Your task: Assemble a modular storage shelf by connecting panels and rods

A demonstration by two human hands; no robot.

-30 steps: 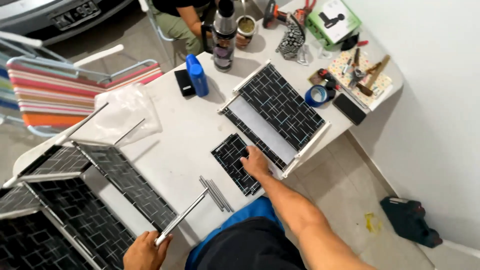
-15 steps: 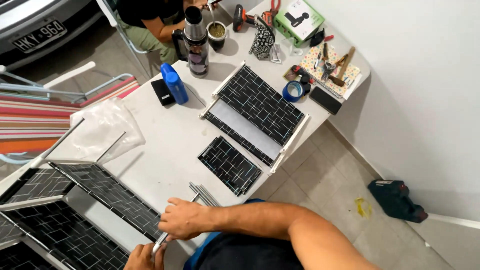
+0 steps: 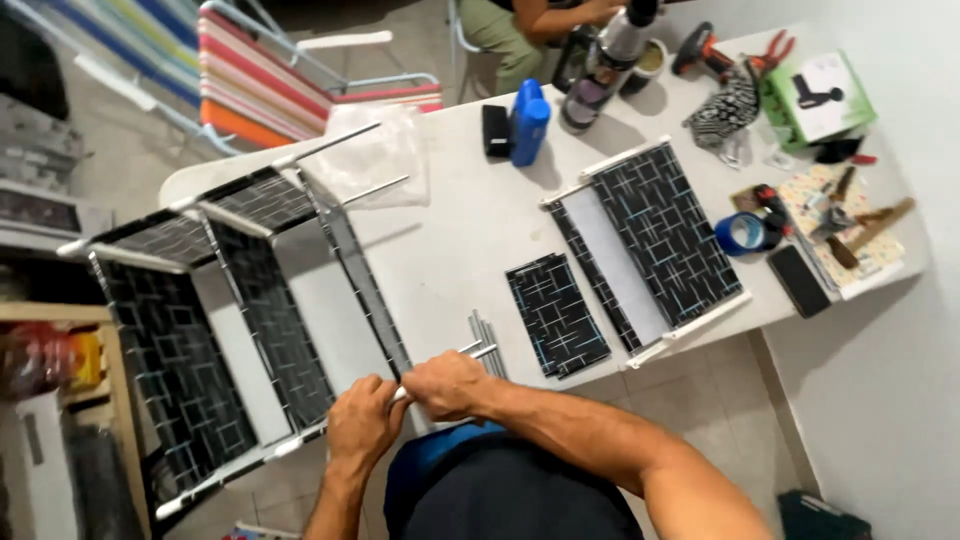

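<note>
White worktop (image 3: pixel 460 235), plain white wall (image 3: pixel 900 330) at right, pale tiled floor (image 3: pixel 700 400), striped folding chair (image 3: pixel 290 75) beyond, wooden shelf (image 3: pixel 100 330) at left

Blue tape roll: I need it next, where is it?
In the head view, the blue tape roll sits on the white table's right side, between the black patterned framed panel and the dark phone.

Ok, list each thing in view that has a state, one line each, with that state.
left hand: closed around the metal rod
right hand: closed on the same rod
folding rack: opened out, hanging over the table edge
flat panel frame: lying flat
small black panel: lying flat, loose
loose rods: bundled side by side
blue bottle: upright, capped
tape roll: lying flat
</note>
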